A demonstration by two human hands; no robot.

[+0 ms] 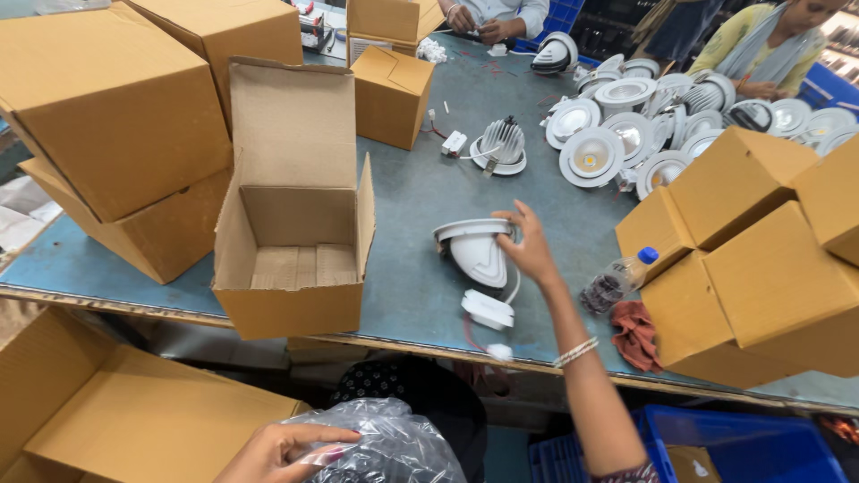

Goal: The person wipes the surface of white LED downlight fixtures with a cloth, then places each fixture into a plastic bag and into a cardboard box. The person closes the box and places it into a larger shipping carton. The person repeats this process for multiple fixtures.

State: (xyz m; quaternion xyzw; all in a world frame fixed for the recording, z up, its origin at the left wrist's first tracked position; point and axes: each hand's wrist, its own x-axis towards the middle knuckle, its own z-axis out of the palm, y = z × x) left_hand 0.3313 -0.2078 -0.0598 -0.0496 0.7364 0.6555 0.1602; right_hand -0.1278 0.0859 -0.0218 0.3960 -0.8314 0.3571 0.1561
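My right hand (530,246) reaches out over the blue-grey table (420,197) and grips a white round downlight (477,247) by its rim. A white driver box (489,309) hangs on the light's cable just below, near the table's front edge. Low at the bottom of the view, my left hand (277,452) holds a crumpled clear plastic bag (385,443). An open, empty cardboard box (291,241) stands on the table to the left of the light.
Closed cardboard boxes are stacked at left (116,116) and right (761,259). Several white downlights (626,125) lie at the back right. A plastic bottle (617,279) and red cloth (635,333) sit by the right boxes. Other people work at the far side.
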